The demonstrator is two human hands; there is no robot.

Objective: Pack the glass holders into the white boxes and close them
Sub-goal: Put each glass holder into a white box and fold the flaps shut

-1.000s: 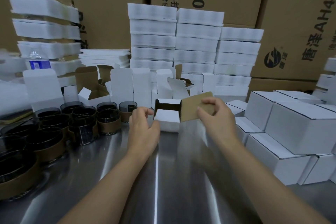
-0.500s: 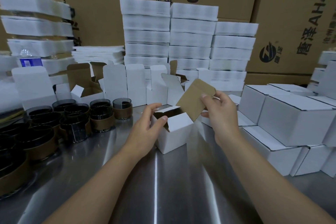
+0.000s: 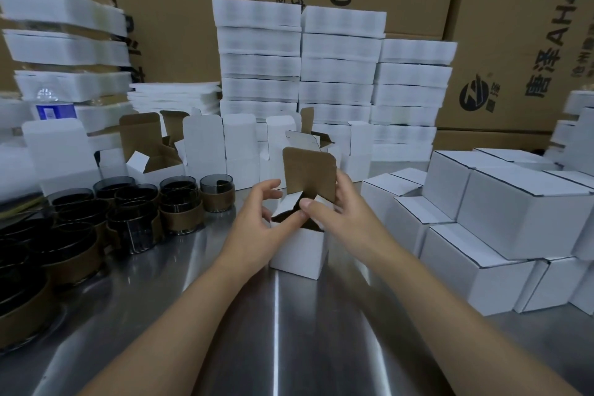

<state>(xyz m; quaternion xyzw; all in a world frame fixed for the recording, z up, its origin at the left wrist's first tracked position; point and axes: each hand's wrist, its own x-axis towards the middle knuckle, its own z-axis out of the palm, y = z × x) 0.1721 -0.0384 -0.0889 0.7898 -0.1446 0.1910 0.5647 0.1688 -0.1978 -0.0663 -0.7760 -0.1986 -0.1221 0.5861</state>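
Observation:
A small white box stands on the steel table at the centre, its brown-lined lid flap upright. My left hand holds the box's left side, thumb at a white side flap. My right hand grips the right side, its thumb pressing on the flaps at the opening and its fingers behind the lid. What is inside the box is hidden. Several dark glass holders with brown sleeves stand in rows at the left.
Closed white boxes are stacked at the right. Open empty boxes line the back, behind them stacks of white foam trays and big brown cartons. A water bottle stands far left.
The box was drawn toward me and set upright on the table. The lid flap swung from tilted to vertical. Both hands closed in on the opening and its side flaps.

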